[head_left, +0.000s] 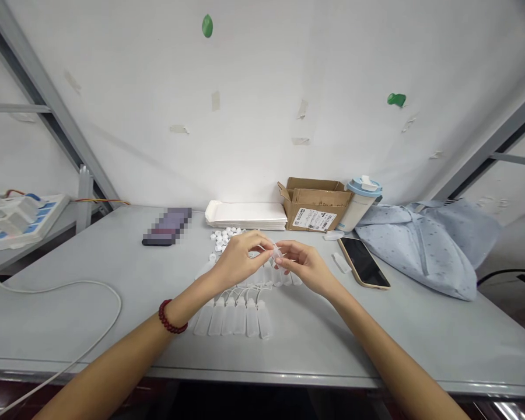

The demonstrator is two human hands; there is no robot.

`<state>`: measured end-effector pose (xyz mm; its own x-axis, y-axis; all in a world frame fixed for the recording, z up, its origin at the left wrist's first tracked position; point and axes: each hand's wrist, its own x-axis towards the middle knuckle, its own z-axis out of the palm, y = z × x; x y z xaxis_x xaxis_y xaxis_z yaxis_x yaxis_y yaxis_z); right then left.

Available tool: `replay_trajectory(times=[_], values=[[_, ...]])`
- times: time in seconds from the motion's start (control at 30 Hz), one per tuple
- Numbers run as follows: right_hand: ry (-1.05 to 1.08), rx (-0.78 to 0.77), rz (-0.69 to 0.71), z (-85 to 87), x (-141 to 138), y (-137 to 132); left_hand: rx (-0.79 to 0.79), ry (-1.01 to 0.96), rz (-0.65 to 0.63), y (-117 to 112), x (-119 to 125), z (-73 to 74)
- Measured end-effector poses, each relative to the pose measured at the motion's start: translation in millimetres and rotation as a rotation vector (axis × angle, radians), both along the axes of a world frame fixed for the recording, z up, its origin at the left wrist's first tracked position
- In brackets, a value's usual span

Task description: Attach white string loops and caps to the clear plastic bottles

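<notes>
Over the middle of the table, my right hand (304, 265) is closed on a small translucent plastic bottle (277, 252), mostly covered by its fingers. My left hand (244, 256) pinches the upper end of the same bottle with thumb and fingertips; whether a cap is between them I cannot tell. Below the wrists lies a row of flat translucent bottles (240, 318) with thin white loops at their necks. A second row of bottles (284, 277) is partly hidden under my hands. Loose white caps (224, 236) are heaped just behind my left hand.
Along the wall stand a stack of white paper sleeves (247, 216), an open cardboard box (317, 204) and a blue-lidded cup (359, 204). To the right lie a phone (365, 262), clear plastic pieces (341, 262) and a pale blue cloth (424, 248). A white cable (114, 291) crosses the left side.
</notes>
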<state>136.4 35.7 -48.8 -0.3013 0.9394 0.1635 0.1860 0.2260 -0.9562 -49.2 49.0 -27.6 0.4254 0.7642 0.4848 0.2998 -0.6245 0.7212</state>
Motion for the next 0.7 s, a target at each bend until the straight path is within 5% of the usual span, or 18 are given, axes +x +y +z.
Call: replay_trajectory(times=[0.17, 0.43, 0.7], values=[[-0.068, 0.123, -0.082, -2.9, -1.0, -0.2, -0.086, 0.016, 0.066, 0.5, -0.4, 2.0], [-0.312, 0.558, -0.192, -3.4, -10.7, -11.9, -0.157, 0.078, 0.039, -1.8, 0.2, 3.5], [-0.296, 0.459, -0.221, -3.4, -15.1, -16.5, -0.186, 0.101, -0.04, -0.8, -0.8, 4.0]])
